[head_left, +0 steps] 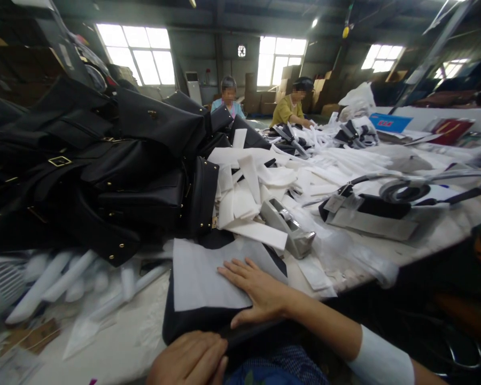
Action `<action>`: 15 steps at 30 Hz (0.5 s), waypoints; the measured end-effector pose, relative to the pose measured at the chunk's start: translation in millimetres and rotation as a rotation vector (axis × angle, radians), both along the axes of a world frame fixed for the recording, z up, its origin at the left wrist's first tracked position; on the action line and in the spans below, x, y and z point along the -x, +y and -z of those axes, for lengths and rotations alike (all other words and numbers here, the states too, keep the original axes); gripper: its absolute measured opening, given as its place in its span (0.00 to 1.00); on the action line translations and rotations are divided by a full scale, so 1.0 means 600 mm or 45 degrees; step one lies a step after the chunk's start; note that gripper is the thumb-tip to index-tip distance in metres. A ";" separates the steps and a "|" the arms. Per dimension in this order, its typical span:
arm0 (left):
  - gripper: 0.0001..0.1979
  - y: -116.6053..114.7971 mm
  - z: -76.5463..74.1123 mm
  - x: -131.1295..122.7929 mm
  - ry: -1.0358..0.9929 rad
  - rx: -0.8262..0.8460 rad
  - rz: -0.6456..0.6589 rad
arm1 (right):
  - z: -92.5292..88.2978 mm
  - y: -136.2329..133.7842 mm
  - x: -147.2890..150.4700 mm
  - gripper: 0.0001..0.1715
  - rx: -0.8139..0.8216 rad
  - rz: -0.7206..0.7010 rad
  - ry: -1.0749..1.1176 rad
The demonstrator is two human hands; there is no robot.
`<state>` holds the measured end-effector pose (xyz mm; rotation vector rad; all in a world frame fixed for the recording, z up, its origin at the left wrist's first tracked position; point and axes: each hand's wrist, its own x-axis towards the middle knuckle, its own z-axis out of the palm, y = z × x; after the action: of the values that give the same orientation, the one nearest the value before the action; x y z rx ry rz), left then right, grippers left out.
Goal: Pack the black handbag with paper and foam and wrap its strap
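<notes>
A black bag lies flat at the table's near edge, with a white foam sheet spread over its upper face. My right hand rests on the sheet's right part, palm down and fingers spread. Down at the bag's near edge is my left hand, its fingers pressed together and bent over the edge; whatever lies under them is hidden.
Black bags are heaped at the left. White foam strips and a grey tape dispenser lie beyond the sheet. White rolls are at the lower left. Two people sit across the table.
</notes>
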<state>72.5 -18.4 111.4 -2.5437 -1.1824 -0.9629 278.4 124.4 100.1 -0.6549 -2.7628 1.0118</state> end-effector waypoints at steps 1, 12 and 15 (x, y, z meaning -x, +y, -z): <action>0.10 0.001 0.004 0.002 0.010 0.005 -0.006 | 0.001 0.001 -0.002 0.55 0.034 0.005 0.044; 0.17 0.108 -0.008 -0.014 0.021 0.862 -0.512 | 0.061 0.018 0.000 0.37 0.568 0.705 0.670; 0.19 0.137 -0.009 -0.023 0.024 0.907 -0.425 | 0.061 0.016 0.001 0.37 0.555 0.723 0.719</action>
<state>86.3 64.0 116.8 -2.6571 -2.1638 -0.4868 277.8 134.1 63.4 -0.9504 -1.7435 1.3836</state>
